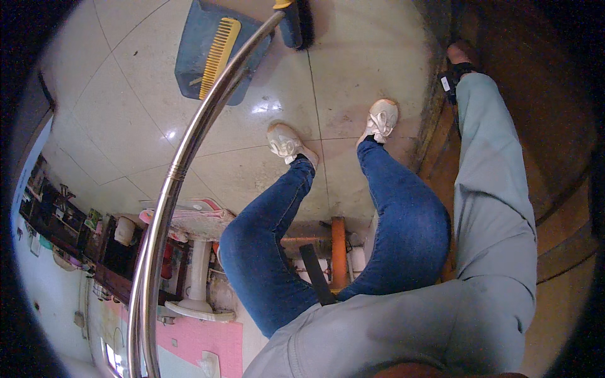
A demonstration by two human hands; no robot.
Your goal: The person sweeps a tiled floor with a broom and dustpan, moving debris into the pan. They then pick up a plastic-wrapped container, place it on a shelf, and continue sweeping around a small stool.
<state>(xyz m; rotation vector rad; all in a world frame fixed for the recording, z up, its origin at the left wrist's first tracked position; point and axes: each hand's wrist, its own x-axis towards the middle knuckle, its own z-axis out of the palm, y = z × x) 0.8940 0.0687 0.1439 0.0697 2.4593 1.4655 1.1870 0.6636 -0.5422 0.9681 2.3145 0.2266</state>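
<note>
My right hand [458, 52] is at the upper right, beside a dark brown surface [534, 61]. Its fingers are lost in shadow, so any hold cannot be made out. A black strap with a small device [445, 85] circles that wrist. My left hand is out of view. Before me on the tiles lies a blue-grey dustpan [191, 56] with a yellow comb-like strip [220, 56]. Beside it is a broom head [290, 28] with dark bristles and a yellow collar. A shiny metal handle [168, 189] slants up to the broom, with a second metal pole [137, 283] close alongside.
My legs in blue jeans [406, 208] and light shoes [283, 141] stand apart on the tiled floor [142, 94]. Behind me at left are a white pedestal washbasin [198, 269], a dark shelf unit [118, 283] and a pink wall panel [203, 340]. An orange post [338, 250] shows between my legs.
</note>
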